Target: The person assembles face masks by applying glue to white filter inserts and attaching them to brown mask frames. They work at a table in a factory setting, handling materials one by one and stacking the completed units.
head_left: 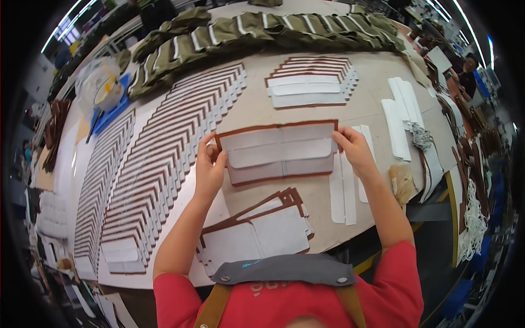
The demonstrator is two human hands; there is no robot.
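Observation:
I hold a flat brown-edged leather piece with white lining (279, 153) above the table, stretched between both hands. My left hand (209, 164) grips its left edge with the thumb on top. My right hand (354, 148) pinches its upper right corner. Below it, near my chest, lies a small stack of similar lined pieces (262, 229). Just right of my right hand lie long white strips (344, 188).
Long overlapping rows of the same pieces (164, 158) fan across the table's left half. Another stack (311, 82) sits farther back, with olive striped fabric (262, 30) beyond it. White strips (402, 115) and brown parts (470, 158) lie at right. A blue tray (109, 106) holds a bagged container.

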